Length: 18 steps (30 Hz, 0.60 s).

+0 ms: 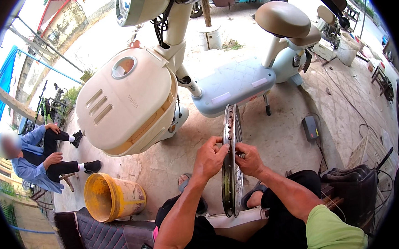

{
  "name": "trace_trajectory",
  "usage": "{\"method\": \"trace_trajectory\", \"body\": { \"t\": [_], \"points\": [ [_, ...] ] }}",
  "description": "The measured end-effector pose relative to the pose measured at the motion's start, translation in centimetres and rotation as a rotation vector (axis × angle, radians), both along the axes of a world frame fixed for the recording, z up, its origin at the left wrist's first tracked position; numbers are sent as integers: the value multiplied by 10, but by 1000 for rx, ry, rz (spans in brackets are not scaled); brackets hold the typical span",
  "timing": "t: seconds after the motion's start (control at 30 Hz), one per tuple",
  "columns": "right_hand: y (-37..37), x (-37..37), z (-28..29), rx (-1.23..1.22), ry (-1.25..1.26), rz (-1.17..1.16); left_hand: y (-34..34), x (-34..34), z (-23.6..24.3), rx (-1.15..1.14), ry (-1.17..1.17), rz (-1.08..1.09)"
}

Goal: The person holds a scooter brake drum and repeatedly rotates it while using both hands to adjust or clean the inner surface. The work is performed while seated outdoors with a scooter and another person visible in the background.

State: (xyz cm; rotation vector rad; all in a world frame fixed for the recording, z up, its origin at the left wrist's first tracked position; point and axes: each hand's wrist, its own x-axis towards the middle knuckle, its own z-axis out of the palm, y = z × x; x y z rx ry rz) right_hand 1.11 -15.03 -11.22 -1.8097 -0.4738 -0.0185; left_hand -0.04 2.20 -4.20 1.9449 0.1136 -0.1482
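Observation:
A metal wheel rim (229, 182) stands upright on edge between my knees, its narrow side toward me. Thin spokes show along its right side. My left hand (210, 158) is closed on the rim's left side, with the thumb across its outer band. On the other side, my right hand (249, 159) is closed, fingers bent in against the rim and spokes; whether it pinches one spoke is hidden. Just beyond the rim's top is the pale blue footboard (233, 87) of a cream scooter, whose lidded front basket (125, 104) hangs to the left.
A yellow-stained bucket (133, 197) stands left of my feet. Farther left sits a person in a blue shirt (34, 146). A black box with a cord (310, 128) lies on the ground at right, near a dark padded seat (354, 192). Quilted upholstery (108, 242) is beside me.

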Motion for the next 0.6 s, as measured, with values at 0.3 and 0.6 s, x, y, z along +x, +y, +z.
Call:
{"method": "trace_trajectory", "body": {
  "t": [0.3,0.6],
  "points": [
    [6,3,-16,161,157,13,4,1,-15,44,-87,-2],
    [9,-1,-12,116,31,-25,5,-2,-2,-18,11,-3]
  ]
}}
